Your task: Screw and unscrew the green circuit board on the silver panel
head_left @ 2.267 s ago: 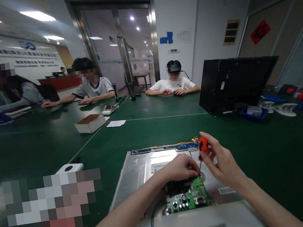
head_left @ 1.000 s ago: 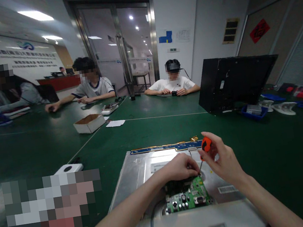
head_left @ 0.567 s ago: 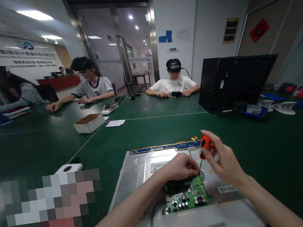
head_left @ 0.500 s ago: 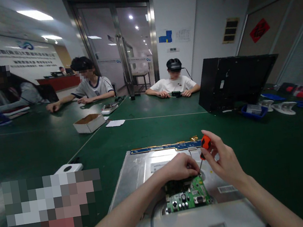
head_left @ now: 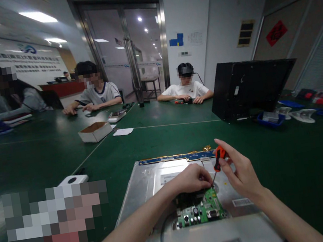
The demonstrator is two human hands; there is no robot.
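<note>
Head view, near to far. Gray cable (head_left: 161, 238) runs up over the near edge of the metal back panel (head_left: 146, 184) to the green circuit board (head_left: 203, 211), which sits in the panel's cutout, near side. Step in hand, as I read it: driving a screw at the board's far right corner. Can't tell whether it's going in or coming out. Next move calls for keeping the tip seated and the shaft steady while turning.

Right hand (head_left: 238, 174): fingers curled narrow around the orange-handled screwdriver (head_left: 218, 160), pinching the handle, shaft slanting down-left to the board corner. Left hand (head_left: 192, 178): closed loosely, fingertips bunched right at the driver tip, touching the board edge; whether it pinches a screw is hidden.

Panel lies flat on the green table (head_left: 158, 137). Farther out: white box (head_left: 95, 131), black monitor shell (head_left: 250, 87) to the right, other people seated at the far side.
</note>
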